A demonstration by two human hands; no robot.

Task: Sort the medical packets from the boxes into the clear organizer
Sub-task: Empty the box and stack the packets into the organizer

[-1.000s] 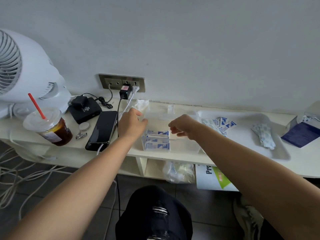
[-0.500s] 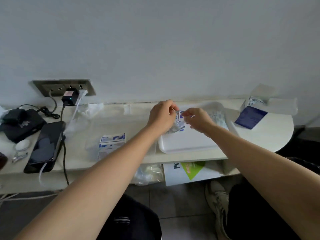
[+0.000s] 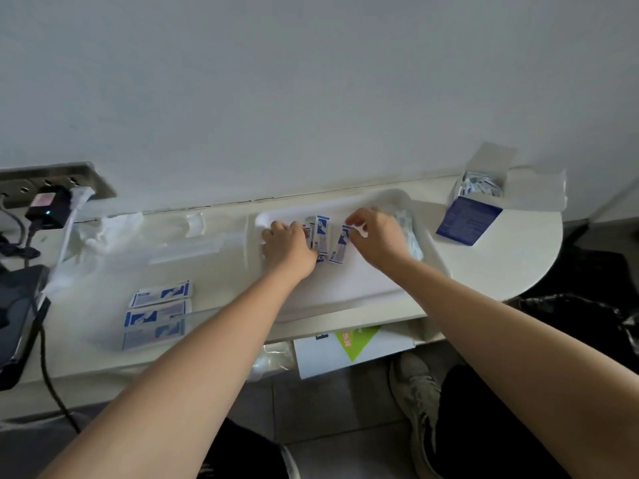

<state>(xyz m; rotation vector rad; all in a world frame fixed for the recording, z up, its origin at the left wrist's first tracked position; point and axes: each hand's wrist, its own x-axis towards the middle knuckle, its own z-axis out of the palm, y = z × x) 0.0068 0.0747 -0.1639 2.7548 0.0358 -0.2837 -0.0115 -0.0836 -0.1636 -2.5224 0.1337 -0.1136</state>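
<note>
While both hands work over the white tray (image 3: 363, 292), the left hand (image 3: 287, 243) curls its fingers round blue-and-white packets (image 3: 322, 238); the right hand (image 3: 377, 236) pinches 1 packet (image 3: 340, 245); their long axes run toward the wall.

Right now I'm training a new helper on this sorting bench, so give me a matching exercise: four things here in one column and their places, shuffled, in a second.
Things
1. open blue box
2. black charger
3. stacked packets
4. right hand

Places
A. plugged into the wall socket
B. over the white tray, pinching a packet
C. right end of the shelf, beside the tray
D. near the shelf's front edge, left of the tray

Pairs: 1-C, 2-A, 3-D, 4-B
</note>
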